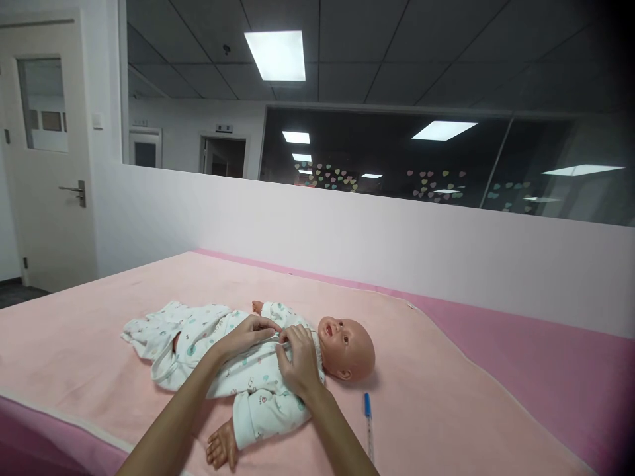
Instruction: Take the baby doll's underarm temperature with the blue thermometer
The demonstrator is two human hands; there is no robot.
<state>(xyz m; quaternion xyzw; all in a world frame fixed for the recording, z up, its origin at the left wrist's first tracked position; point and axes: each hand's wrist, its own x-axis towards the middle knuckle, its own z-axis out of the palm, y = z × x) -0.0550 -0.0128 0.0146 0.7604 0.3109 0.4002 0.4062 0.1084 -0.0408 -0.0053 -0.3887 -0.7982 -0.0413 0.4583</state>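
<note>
Both left hand [247,336] and right hand [298,362] are pinching the romper [198,330] on a doll [350,347]. A pen [368,416] is lying nearby.

The doll [347,347] lies on its back on the pink bed [446,370], near the front edge and a little left of the middle. Its bald head points toward the right end and its legs toward the left. It wears a white romper [258,390] dotted with small coloured prints. The sleeves are filled and the leg parts lie loose and rumpled. One bare arm sticks out toward the front edge, and the other small hand shows on the far side. My left hand [248,334] and right hand [297,360] pinch the romper's front at the chest, just below the chin.
</note>
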